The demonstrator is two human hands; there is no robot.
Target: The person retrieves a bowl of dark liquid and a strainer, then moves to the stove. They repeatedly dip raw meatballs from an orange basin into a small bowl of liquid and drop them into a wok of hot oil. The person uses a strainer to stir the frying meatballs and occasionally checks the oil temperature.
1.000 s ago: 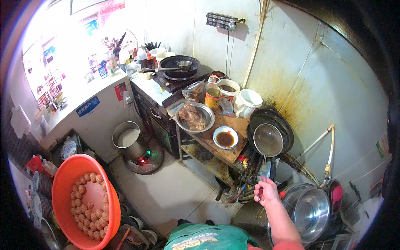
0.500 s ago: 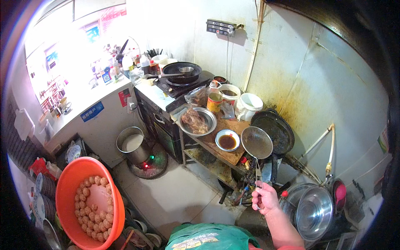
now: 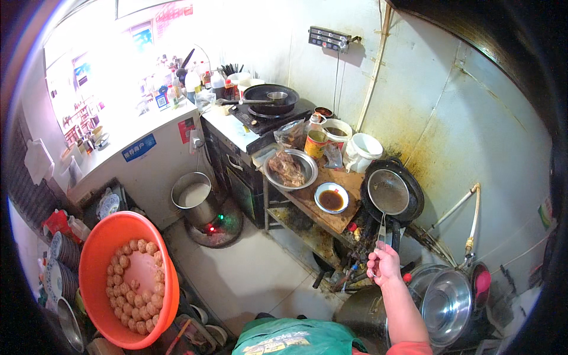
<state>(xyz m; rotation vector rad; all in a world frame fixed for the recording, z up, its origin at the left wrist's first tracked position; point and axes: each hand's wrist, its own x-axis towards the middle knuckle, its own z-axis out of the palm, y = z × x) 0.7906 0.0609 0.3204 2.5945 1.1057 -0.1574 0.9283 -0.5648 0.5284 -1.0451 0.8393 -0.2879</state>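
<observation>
My right hand (image 3: pixel 384 264) is closed round the handle of a fine-mesh strainer (image 3: pixel 388 190) with a round metal rim. The strainer's head lies over a black frying pan (image 3: pixel 418 195) on the right; whether the two touch, I cannot tell. Left of the strainer stands a white bowl (image 3: pixel 320 204) with dark brown liquid. Beside that bowl, a metal basin (image 3: pixel 306 178) holds a large piece of cooked meat (image 3: pixel 286 170). No part of my left hand shows.
An orange tub (image 3: pixel 97 260) of meatballs (image 3: pixel 141 302) stands at lower left. A steel pot (image 3: pixel 195 208) of pale liquid sits on a low burner with lit lights. Another pan (image 3: pixel 255 97) is on the stove. Metal basins (image 3: pixel 448 307) lean at lower right. Hoses run along the wall.
My right hand has moved slightly right and up with the strainer, whose head has shifted from the pan's left edge to over its middle. The view has turned a little.
</observation>
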